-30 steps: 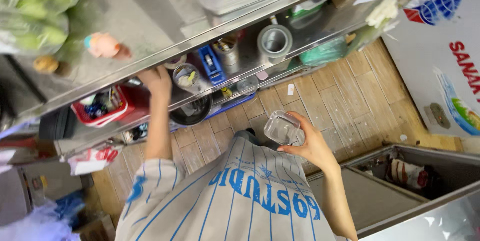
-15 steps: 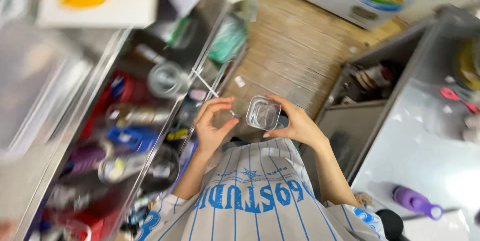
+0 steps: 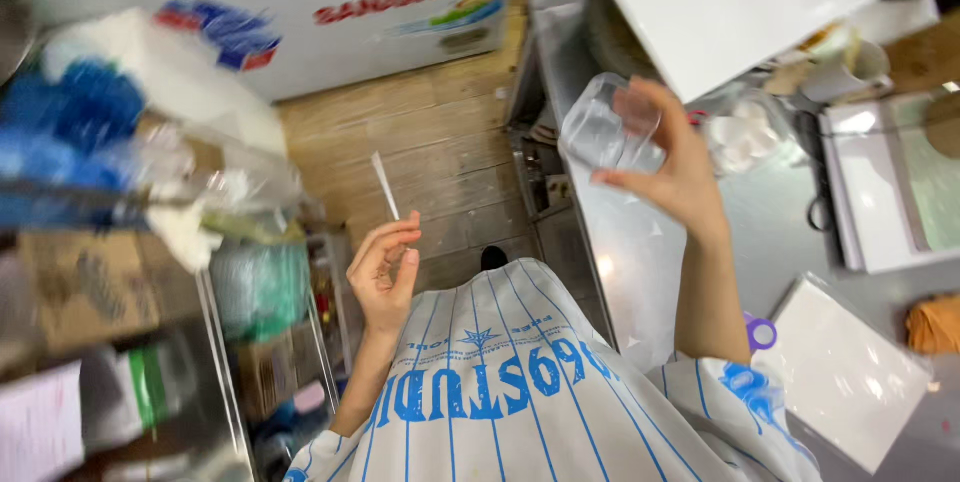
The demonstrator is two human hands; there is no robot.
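My left hand (image 3: 385, 277) pinches the lower end of a thin white straw (image 3: 384, 185), which points up over the wooden floor (image 3: 440, 142). Raised above the edge of a steel counter (image 3: 620, 242), my right hand (image 3: 680, 182) grips a clear plastic cup (image 3: 605, 132) that is tilted on its side. The cup looks empty. Both hands are apart, with my striped white-and-blue shirt (image 3: 520, 382) below them.
A white chest freezer (image 3: 300, 32) stands across the floor. On the left is a metal shelf rack (image 3: 215, 342) with bags and boxes, blurred. The counter holds a bag of white lumps (image 3: 740, 137), scissors (image 3: 812, 177), a white tray (image 3: 880, 192), a flat white packet (image 3: 850, 372) and a purple ring (image 3: 760, 332).
The view has swung from the shelf rack towards the steel counter. My left hand left the shelf and now holds a straw. My right hand lifted the cup higher, to the right.
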